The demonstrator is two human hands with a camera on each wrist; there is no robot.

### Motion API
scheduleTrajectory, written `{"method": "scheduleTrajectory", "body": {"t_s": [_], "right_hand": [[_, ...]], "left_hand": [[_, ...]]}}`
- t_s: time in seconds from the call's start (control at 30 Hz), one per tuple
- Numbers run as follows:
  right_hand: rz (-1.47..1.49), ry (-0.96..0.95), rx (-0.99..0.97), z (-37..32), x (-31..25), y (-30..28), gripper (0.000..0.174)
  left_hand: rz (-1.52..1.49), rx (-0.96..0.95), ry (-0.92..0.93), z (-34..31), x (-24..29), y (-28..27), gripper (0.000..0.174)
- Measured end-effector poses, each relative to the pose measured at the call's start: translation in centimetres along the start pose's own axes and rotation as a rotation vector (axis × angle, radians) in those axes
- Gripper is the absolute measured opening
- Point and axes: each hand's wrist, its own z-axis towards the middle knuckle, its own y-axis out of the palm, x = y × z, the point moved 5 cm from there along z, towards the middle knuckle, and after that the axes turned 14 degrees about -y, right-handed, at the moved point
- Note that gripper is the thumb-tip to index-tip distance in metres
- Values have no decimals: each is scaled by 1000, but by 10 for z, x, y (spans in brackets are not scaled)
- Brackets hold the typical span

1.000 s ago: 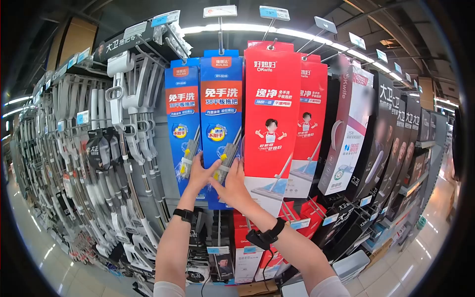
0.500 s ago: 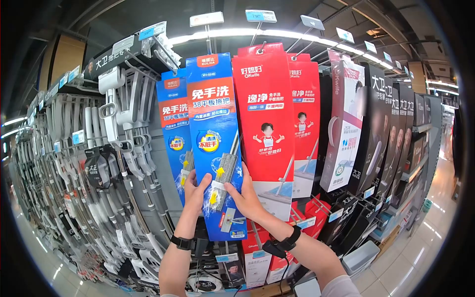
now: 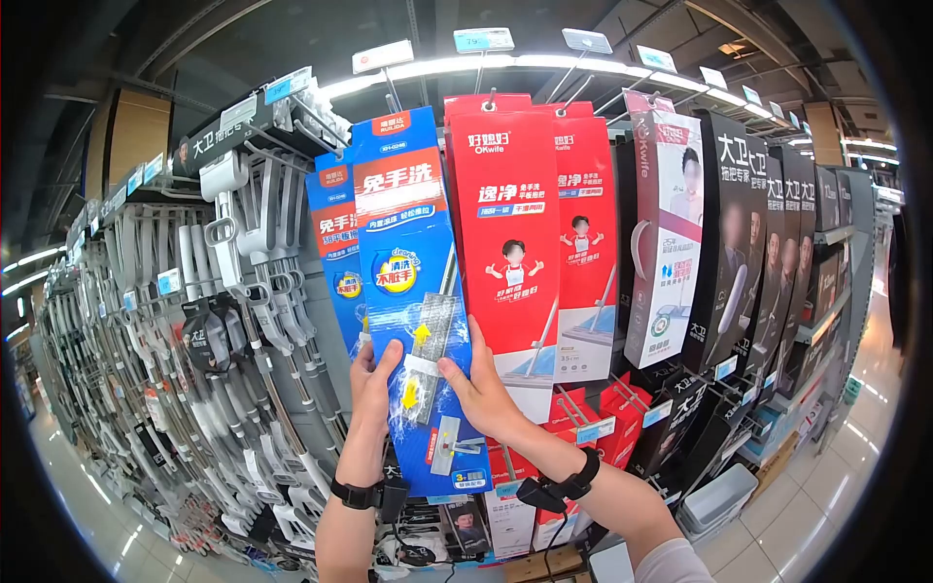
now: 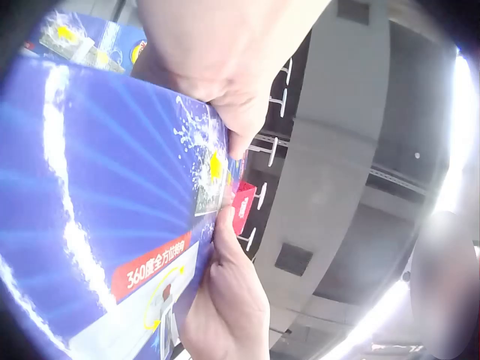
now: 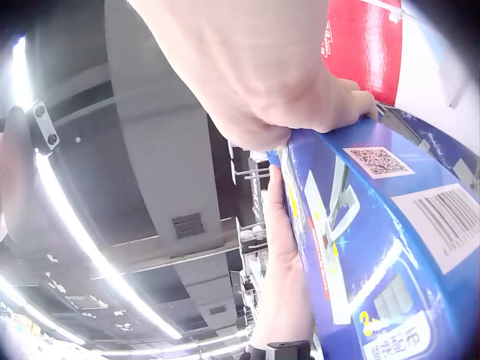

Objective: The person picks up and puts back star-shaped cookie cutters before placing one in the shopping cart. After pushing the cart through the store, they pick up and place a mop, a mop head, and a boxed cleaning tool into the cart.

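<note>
Both hands grip a tall blue flat mop box [image 3: 413, 253] by its lower sides. On its left edge is my left hand [image 3: 374, 384], thumb over the front; my right hand [image 3: 483, 389] clasps the right edge, its thumb also on the front. The box tilts, top to the left, and stands off from the rack. A second blue mop box [image 3: 335, 233] hangs behind it, partly covered. In the right wrist view the box's narrow side carries a barcode label [image 5: 442, 221]. The left wrist view shows another printed face of the box [image 4: 112, 172].
Red mop boxes [image 3: 505, 223] hang just to the right, then a white box [image 3: 671, 243] and several black boxes [image 3: 724, 243]. Bare mops with grey handles [image 3: 258, 223] fill the rack on the left. Price tags [image 3: 384, 56] stick out above; a grey bin [image 3: 717, 500] sits low at right.
The front blue box, hanging on its hook a second ago, has come off it, nearer to me and lower. Its top now leans further left; both hands have moved down with it.
</note>
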Motion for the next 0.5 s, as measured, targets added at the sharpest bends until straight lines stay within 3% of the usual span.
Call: {"method": "scheduleTrajectory", "body": {"t_s": [0.5], "right_hand": [[18,-34,19,3,39,11,79]], "left_hand": [[44,-2,70,25,-19,-18,52]]}}
